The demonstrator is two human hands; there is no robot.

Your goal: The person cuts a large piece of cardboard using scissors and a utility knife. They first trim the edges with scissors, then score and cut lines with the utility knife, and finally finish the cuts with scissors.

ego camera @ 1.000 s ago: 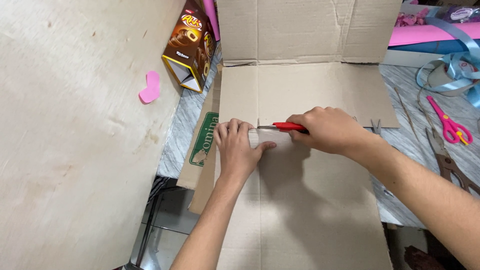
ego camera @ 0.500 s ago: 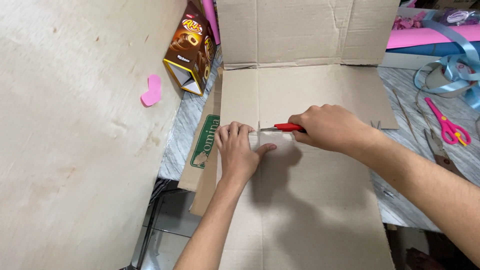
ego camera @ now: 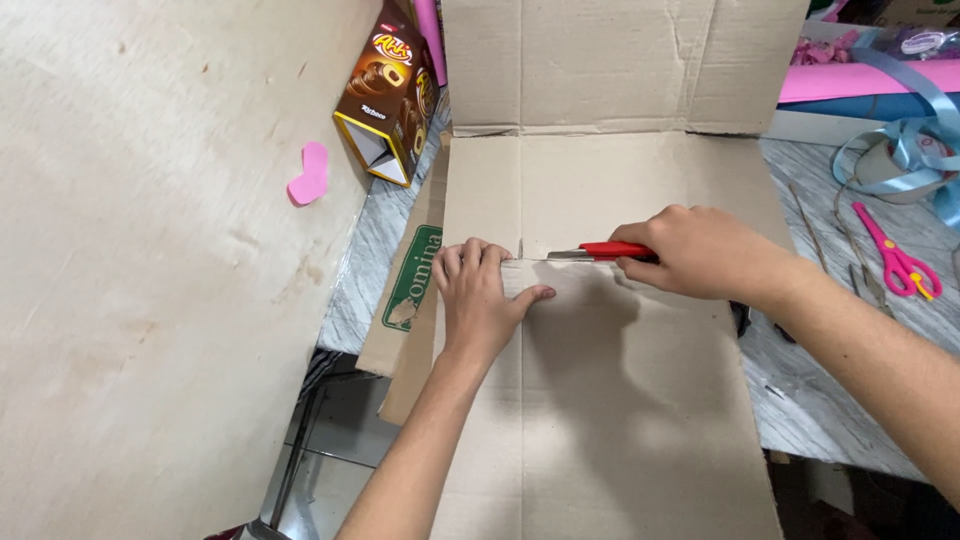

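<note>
The right hand [ego camera: 705, 252] is wrapped tight around a red utility knife [ego camera: 605, 251], blade on the flattened cardboard box [ego camera: 620, 400]. Just beside the blade tip, the left hand [ego camera: 482, 300] presses the cardboard, fingers together and flat.

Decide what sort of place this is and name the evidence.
Probably a home craft workspace: flattened cardboard being cut with a red utility knife, pink scissors, blue ribbon on a marble-patterned table.

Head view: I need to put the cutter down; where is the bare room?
Bare marble table shows between the snack box and flattened cardboard. Right of the right hand, pink scissors and blue ribbon crowd it. Left hand presses cardboard.
</note>
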